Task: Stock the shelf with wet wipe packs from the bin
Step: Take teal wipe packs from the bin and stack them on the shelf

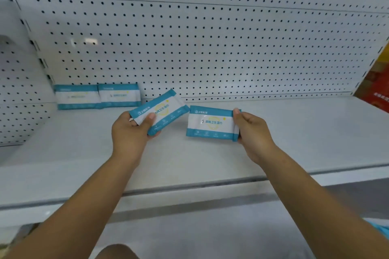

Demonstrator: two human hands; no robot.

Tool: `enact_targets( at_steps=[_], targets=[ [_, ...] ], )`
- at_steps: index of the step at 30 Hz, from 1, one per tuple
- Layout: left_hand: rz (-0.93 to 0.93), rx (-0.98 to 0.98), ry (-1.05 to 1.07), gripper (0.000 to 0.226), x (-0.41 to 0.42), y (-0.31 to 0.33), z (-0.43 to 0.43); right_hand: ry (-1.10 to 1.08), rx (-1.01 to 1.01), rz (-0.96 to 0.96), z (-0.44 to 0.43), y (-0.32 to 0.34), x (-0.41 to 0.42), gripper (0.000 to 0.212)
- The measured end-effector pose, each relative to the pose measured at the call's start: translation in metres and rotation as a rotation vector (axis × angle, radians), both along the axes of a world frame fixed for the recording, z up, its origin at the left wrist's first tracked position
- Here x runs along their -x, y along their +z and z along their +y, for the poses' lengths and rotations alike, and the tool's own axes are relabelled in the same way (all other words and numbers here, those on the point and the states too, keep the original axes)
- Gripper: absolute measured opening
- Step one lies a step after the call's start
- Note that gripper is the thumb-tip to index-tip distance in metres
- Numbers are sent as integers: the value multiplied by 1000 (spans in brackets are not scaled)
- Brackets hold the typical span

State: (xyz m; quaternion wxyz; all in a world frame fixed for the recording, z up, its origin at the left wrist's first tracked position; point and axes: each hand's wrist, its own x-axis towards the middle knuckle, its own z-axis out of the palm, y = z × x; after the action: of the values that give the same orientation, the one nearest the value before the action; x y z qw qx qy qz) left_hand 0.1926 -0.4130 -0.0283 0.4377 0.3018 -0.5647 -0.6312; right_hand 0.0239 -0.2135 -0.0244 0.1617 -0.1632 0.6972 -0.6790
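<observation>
Teal-white tilted wipe pack (pixel 162 111) pinched in my left hand (pixel 128 134), level pack (pixel 210 124) in right hand (pixel 252 132); slick film could slip.

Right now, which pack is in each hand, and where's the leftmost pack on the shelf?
left-hand pack (pixel 165 111): head view, its white middle.
right-hand pack (pixel 211 123): head view, its white middle.
leftmost shelved pack (pixel 76 97): head view, its white middle.

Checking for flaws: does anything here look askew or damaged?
Nothing much: the pack in the left hand is tilted, but it is held, not placed. The two shelved packs stand level against the pegboard.
</observation>
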Motion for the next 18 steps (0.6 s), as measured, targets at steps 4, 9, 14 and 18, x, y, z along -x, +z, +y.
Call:
enact_targets(
  at_steps=[4, 9, 14, 18],
  targets=[
    [-19, 22, -9, 18, -10, -5, -48, 35, -13, -17, -44, 0, -4, 33],
    [-70, 98, -16, 26, -36, -4, -118, 89, -37, 12, -97, 2, -11, 31],
    [-100, 130, 117, 28, -68, -12, -183, 143, -16, -24, -158, 1, -19, 29],
    [-67, 123, 302, 17, -86, -23, -205, 163, 29, -83, -212, -3, -29, 29]
  ],
)
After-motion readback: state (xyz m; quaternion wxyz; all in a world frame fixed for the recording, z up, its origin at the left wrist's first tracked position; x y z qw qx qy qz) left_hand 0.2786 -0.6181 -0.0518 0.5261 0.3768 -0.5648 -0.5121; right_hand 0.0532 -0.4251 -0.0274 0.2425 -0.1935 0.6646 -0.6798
